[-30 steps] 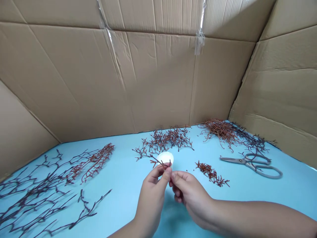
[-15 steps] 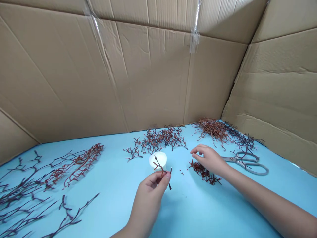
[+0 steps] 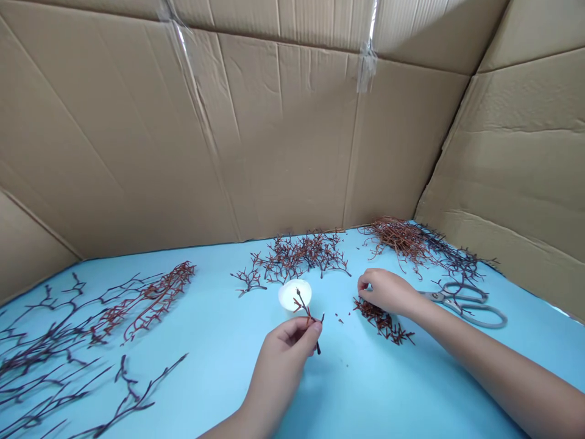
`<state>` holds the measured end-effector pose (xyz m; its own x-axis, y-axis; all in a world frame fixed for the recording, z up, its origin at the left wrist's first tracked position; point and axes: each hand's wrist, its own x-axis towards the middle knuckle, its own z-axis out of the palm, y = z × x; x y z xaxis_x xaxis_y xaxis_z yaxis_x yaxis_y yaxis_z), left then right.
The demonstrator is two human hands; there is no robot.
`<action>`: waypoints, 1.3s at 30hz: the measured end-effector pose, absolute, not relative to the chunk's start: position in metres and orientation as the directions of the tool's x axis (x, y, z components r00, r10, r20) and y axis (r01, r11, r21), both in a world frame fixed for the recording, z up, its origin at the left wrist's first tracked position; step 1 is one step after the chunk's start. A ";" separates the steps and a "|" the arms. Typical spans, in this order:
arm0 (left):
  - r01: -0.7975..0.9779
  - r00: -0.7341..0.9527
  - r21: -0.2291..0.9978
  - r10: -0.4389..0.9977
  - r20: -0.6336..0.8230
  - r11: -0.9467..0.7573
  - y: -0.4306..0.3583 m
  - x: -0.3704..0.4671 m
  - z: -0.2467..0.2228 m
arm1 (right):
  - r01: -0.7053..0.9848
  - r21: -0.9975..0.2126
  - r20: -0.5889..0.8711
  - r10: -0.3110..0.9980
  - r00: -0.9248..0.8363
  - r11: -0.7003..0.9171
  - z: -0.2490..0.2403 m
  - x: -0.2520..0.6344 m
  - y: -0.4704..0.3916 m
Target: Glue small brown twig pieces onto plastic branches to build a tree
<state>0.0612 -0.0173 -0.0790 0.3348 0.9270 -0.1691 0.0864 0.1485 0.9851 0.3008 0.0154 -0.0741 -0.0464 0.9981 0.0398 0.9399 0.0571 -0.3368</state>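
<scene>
cardboard walls enclose back + both sides; creased, clear tape over a seam up top, light showing thru slits. tabletop = flat, plain light blue, matte-looking; slim pcs prob. slide easily on it.

dark branches spread over l side, w/ red sprigs lying at their r edge. far r: red wiry heap up against the back wall, dark twigs beside it. far middle: brown forked bunch.

l hand: thumb + forefinger pinched on the twig. r hand well apart from l, reaching over far end of the snippet pile, digits curled close together; view poor there, can't tell if a pc is btwn them.

scissors lie behind r wrist, blades partly hidden. white bowl just beyond l fingertips, white inside.

twig: in l hand, raised nr the bowl, tilted, fork up, dark btm end poking out below thumb. est. v. light, stem fairly stiff, not slippery; thin reddish side tips prob. fragile. best hold = main stem below the fork, off the tips.

few crumbs btwn bowl + pile.
</scene>
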 end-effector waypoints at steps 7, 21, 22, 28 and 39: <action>0.065 0.330 0.987 0.930 -0.161 0.148 -0.019 0.061 -0.075 | 0.872 -0.480 0.162 0.987 -0.023 0.099 -0.061 0.285 0.008; 0.040 0.359 0.993 0.926 -0.119 0.112 -0.023 0.061 -0.072 | 0.612 -0.513 0.474 0.793 -0.382 0.601 -0.039 0.234 -0.030; 0.045 0.359 0.993 0.926 -0.114 0.105 -0.023 0.061 -0.071 | 0.619 -0.500 0.469 0.791 -0.394 0.605 -0.038 0.234 -0.029; 0.040 0.360 0.992 0.924 -0.127 0.121 -0.022 0.061 -0.067 | 0.630 -0.461 0.468 0.774 -0.426 0.625 -0.037 0.233 -0.028; 0.036 0.349 0.991 0.927 -0.135 0.131 -0.023 0.061 -0.068 | 0.663 -0.376 0.486 0.747 -0.454 0.647 -0.038 0.233 -0.029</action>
<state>0.0613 -0.0233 -0.0680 0.3492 0.9273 -0.1349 0.0359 0.1306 0.9908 0.2332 -0.0293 -0.0384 -0.4538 0.7471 0.4857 0.6633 0.6472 -0.3758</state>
